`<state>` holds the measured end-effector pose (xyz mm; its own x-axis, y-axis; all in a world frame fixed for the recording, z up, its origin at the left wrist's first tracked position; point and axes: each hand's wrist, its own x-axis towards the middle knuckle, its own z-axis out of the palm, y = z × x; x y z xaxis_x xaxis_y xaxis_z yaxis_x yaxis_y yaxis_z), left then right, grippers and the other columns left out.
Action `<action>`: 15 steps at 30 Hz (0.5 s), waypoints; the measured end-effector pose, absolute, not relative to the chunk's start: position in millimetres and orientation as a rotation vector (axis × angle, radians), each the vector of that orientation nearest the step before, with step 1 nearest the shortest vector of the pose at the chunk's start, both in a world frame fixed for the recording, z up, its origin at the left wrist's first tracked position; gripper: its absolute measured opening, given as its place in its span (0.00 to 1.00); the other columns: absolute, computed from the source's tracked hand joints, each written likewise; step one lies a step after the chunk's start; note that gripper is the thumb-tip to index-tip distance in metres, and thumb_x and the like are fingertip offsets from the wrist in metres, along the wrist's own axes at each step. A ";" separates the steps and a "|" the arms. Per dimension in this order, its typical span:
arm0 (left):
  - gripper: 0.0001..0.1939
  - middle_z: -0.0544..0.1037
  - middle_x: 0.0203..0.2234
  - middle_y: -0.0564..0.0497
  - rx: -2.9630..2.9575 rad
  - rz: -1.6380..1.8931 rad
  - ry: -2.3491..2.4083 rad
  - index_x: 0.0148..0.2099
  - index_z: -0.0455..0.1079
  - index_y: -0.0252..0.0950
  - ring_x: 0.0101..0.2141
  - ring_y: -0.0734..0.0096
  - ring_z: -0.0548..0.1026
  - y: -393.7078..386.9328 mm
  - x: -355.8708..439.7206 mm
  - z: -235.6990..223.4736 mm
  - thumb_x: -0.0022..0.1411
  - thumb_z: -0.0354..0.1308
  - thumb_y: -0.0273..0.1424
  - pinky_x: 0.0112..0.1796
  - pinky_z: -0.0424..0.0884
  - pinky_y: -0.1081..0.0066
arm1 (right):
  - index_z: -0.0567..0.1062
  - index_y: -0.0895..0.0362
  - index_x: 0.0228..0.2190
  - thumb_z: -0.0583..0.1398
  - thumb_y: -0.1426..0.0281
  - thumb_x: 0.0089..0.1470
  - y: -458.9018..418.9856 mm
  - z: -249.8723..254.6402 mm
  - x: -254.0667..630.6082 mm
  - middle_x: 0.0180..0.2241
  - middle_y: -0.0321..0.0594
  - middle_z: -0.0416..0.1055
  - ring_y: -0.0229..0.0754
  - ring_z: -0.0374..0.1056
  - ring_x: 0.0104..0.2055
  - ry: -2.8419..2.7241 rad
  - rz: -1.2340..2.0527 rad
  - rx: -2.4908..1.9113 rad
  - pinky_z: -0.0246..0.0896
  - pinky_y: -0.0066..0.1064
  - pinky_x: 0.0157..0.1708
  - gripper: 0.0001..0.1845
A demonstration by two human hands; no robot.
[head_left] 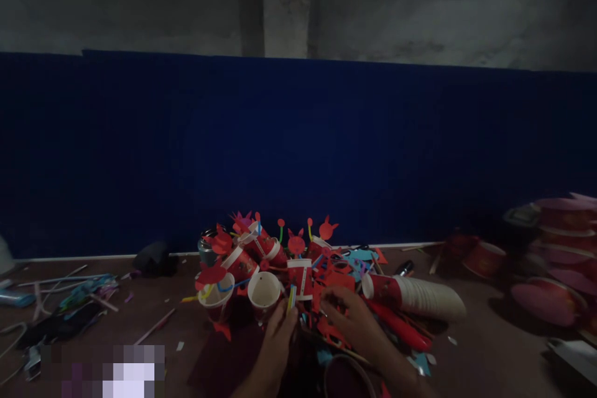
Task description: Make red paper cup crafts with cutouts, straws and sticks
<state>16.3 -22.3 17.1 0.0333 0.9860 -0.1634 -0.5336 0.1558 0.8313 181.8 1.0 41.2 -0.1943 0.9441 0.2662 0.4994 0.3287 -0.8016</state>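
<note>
My left hand [280,329] is closed around a few thin straws [291,298], yellow, blue and white, that point upward. Just right of it, my right hand [347,314] bends its fingers over pieces of red paper [338,283]; whatever lies between the fingertips is too dark to make out. Beyond both hands stands a red paper cup [299,278] with a white strip and a red cut-out head [296,242]. An open white-lined cup [263,290] is beside my left hand. Several more red cups with paper heads and bent straw arms cluster behind.
A nested stack of paper cups [420,298] lies on its side at right, near a long red object [403,326]. Straws and scraps [84,292] litter the left. Red and pink cup pieces [562,255] pile up far right. A blue panel [298,149] rises behind.
</note>
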 end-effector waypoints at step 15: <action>0.22 0.70 0.08 0.56 0.771 1.143 0.720 0.33 0.66 0.33 0.08 0.77 0.64 -13.7 29.8 -6.6 0.47 0.60 0.48 0.11 0.54 0.80 | 0.75 0.55 0.24 0.55 0.70 0.48 0.8 83.9 165.4 0.23 0.35 0.73 0.38 0.66 0.27 -2.029 0.512 -1.427 0.54 0.27 0.30 0.08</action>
